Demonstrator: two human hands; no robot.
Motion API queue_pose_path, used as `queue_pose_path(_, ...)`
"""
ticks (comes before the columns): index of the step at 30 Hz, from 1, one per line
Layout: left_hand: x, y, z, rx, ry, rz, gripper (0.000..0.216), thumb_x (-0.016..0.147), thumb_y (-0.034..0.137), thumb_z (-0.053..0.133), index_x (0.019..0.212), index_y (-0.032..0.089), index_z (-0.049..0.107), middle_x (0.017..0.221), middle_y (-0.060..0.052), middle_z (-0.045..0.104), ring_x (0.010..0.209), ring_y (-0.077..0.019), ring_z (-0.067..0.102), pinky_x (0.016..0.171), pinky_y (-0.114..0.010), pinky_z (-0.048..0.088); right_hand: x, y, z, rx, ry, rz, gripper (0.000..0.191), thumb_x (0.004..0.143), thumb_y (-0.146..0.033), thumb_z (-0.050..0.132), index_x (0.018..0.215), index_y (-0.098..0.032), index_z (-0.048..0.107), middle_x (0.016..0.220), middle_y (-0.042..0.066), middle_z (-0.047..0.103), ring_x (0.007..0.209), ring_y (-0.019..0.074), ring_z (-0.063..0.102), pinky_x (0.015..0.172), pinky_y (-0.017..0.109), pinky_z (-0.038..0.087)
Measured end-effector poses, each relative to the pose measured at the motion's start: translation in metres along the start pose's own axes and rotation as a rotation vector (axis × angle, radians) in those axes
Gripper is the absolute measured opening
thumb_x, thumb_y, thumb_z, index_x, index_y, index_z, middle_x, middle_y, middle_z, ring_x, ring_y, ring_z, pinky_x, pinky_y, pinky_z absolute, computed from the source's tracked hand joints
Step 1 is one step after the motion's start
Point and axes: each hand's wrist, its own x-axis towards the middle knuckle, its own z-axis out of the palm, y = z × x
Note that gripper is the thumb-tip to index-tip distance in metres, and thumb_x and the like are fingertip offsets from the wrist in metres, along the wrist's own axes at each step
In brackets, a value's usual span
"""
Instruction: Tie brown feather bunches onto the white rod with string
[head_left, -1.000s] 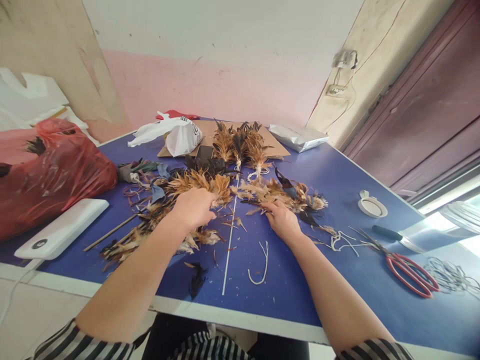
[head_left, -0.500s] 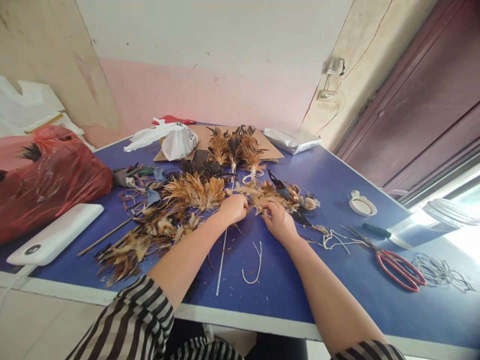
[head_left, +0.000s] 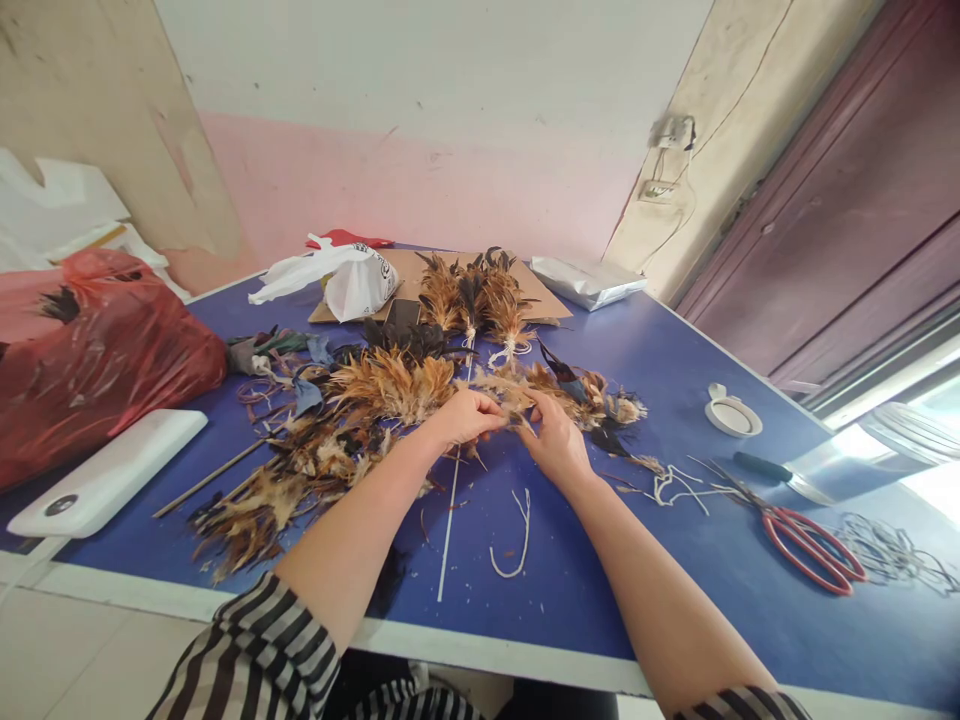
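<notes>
My left hand (head_left: 471,416) is closed in a pinch at the near edge of some light brown feathers (head_left: 512,397) in the middle of the table. Opposite it, my right hand (head_left: 553,436) grips the same feathers between thumb and fingers. The fingertips of both hands almost meet, and they partly cover what is between them. Left of my hands lies a row of golden-brown feathers (head_left: 397,388), with a messier heap of brown and black feathers (head_left: 277,480) nearer me. Tied feather bundles (head_left: 469,290) rest on cardboard (head_left: 547,300) at the back.
Red-handled scissors (head_left: 814,548), a knife (head_left: 780,475), tangled string (head_left: 892,555) and a roll of tape (head_left: 733,413) lie on the right. A loose string (head_left: 517,560) curls before me. On the left are a white power bank (head_left: 109,470) and a red plastic bag (head_left: 112,360).
My left hand has shifted slightly right and nearer to my right hand, its fingers now at the feathers. The view has moved a little; the table things stay put.
</notes>
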Motion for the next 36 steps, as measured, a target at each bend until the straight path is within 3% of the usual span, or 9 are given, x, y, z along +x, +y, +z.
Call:
queue_pose_path(4, -0.002, 0.004, 0.005, -0.062, -0.079, -0.006, 0.017, 0.065, 0.028, 0.064, 0.073, 0.012, 0.064, 0.057, 0.0, 0.056, 0.047, -0.0066, 0.048, 0.039, -0.016, 0.034, 0.002, 0.001, 0.005, -0.009, -0.053, -0.015, 0.012, 0.073, -0.023, 0.048, 0.075, -0.019, 0.059, 0.078, 0.004, 0.056, 0.071, 0.0156, 0.049, 0.062, 0.025, 0.037)
queue_pose_path(6, -0.002, 0.005, 0.004, -0.196, -0.071, -0.025, 0.017, 0.063, 0.025, 0.066, 0.073, 0.011, 0.063, 0.059, -0.001, 0.056, 0.046, -0.0052, 0.047, 0.039, -0.015, 0.033, 0.004, 0.008, 0.005, 0.086, -0.027, 0.018, 0.016, 0.072, -0.023, 0.046, 0.065, -0.018, 0.059, 0.071, 0.003, 0.055, 0.068, 0.0148, 0.049, 0.062, 0.025, 0.037)
queue_pose_path(11, 0.003, 0.002, -0.008, -0.751, 0.139, -0.085, 0.019, 0.061, 0.017, 0.07, 0.076, 0.011, 0.061, 0.062, -0.001, 0.056, 0.046, -0.0025, 0.046, 0.039, -0.013, 0.031, 0.005, 0.034, -0.003, 0.527, -0.075, 0.406, 0.031, 0.068, -0.044, 0.053, 0.074, -0.015, 0.063, 0.048, -0.004, 0.045, 0.046, 0.0108, 0.04, 0.047, 0.023, 0.033)
queue_pose_path(13, 0.006, 0.0, -0.009, -0.842, 0.172, -0.13, 0.018, 0.061, 0.014, 0.07, 0.076, 0.011, 0.06, 0.062, 0.0, 0.056, 0.046, -0.0023, 0.047, 0.038, -0.012, 0.031, 0.004, 0.041, -0.008, 0.674, -0.096, 0.519, 0.037, 0.063, -0.048, 0.058, 0.075, -0.014, 0.062, 0.048, -0.005, 0.045, 0.044, 0.0097, 0.039, 0.044, 0.023, 0.032)
queue_pose_path(18, 0.006, -0.002, 0.011, -0.697, 0.154, -0.193, 0.022, 0.06, 0.019, 0.073, 0.078, 0.012, 0.062, 0.075, -0.005, 0.063, 0.057, -0.0073, 0.057, 0.043, -0.014, 0.039, 0.0, 0.039, -0.013, 0.522, -0.073, 0.45, 0.035, 0.065, -0.049, 0.057, 0.064, -0.014, 0.061, 0.046, -0.004, 0.046, 0.043, 0.0093, 0.038, 0.045, 0.023, 0.03)
queue_pose_path(25, 0.006, -0.005, 0.038, -0.506, 0.015, -0.014, 0.025, 0.059, 0.027, 0.073, 0.077, 0.011, 0.066, 0.082, -0.008, 0.066, 0.069, -0.012, 0.061, 0.061, -0.023, 0.049, -0.002, 0.018, -0.01, 0.3, -0.051, 0.19, 0.024, 0.07, -0.034, 0.05, 0.062, -0.015, 0.063, 0.059, 0.001, 0.058, 0.057, 0.0129, 0.048, 0.053, 0.023, 0.036)
queue_pose_path(29, 0.008, -0.007, 0.042, -0.544, 0.078, -0.017, 0.022, 0.059, 0.024, 0.073, 0.073, 0.009, 0.065, 0.071, -0.005, 0.066, 0.066, -0.0103, 0.06, 0.069, -0.025, 0.049, -0.002, 0.012, -0.011, 0.414, -0.062, 0.227, 0.023, 0.069, -0.032, 0.053, 0.075, -0.015, 0.067, 0.067, 0.003, 0.063, 0.061, 0.0146, 0.054, 0.057, 0.025, 0.04)
queue_pose_path(33, 0.008, -0.008, 0.043, -0.587, 0.061, -0.044, 0.022, 0.058, 0.024, 0.074, 0.071, 0.009, 0.063, 0.067, -0.004, 0.065, 0.064, -0.0103, 0.06, 0.07, -0.026, 0.049, -0.002, 0.012, -0.011, 0.644, -0.115, 0.372, 0.037, 0.066, -0.035, 0.058, 0.095, -0.013, 0.064, 0.073, 0.005, 0.066, 0.062, 0.0153, 0.058, 0.057, 0.026, 0.045)
queue_pose_path(36, 0.008, -0.009, 0.043, -0.602, 0.054, -0.058, 0.022, 0.057, 0.023, 0.074, 0.07, 0.009, 0.063, 0.067, -0.004, 0.065, 0.064, -0.0103, 0.061, 0.071, -0.025, 0.049, -0.003, 0.011, -0.011, 0.757, -0.146, 0.407, 0.034, 0.065, -0.035, 0.06, 0.091, -0.014, 0.064, 0.074, 0.004, 0.065, 0.061, 0.0141, 0.057, 0.059, 0.027, 0.047)
